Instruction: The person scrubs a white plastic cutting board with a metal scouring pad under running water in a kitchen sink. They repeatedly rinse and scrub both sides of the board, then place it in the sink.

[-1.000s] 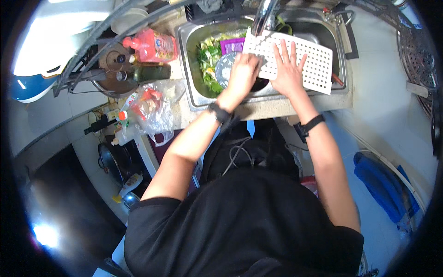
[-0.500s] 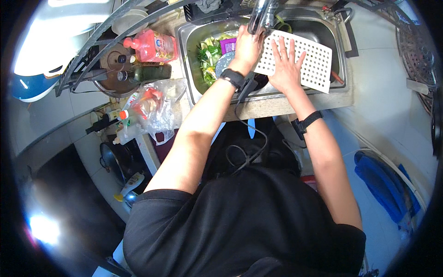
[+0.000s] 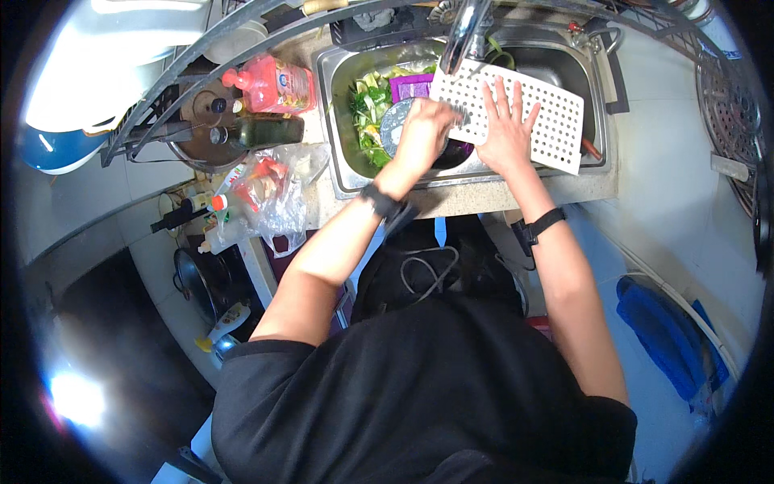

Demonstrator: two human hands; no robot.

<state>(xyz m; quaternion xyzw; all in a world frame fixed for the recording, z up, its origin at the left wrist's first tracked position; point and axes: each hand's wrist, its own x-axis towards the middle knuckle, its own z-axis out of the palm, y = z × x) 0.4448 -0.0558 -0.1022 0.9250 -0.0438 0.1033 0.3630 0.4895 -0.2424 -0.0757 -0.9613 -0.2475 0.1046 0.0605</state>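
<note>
A white perforated board (image 3: 556,109) lies tilted over the middle of the metal sink. My right hand (image 3: 508,129) rests flat on its face with the fingers spread. At the board's left edge my left hand (image 3: 423,133) is curled closed. Something greyish and smeared by motion shows at its fingertips; its kind cannot be made out. Beneath that hand sits a bluish patterned round dish (image 3: 393,127) in the left basin, beside green leafy scraps (image 3: 369,105) and a purple packet (image 3: 413,86). The metal faucet (image 3: 461,39) reaches over the board's upper left corner.
Left of the sink (image 3: 343,181) stand a pink pump bottle (image 3: 278,85) and a dark green bottle (image 3: 266,129), with a clear plastic bag (image 3: 282,189) nearer me. A black rack rail (image 3: 242,32) arches across the top. A reddish-brown handle (image 3: 591,148) shows in the right basin.
My left hand has moved down and back toward me, from near the faucet to the board's left edge. My right hand stays spread on the board, which has shifted slightly.
</note>
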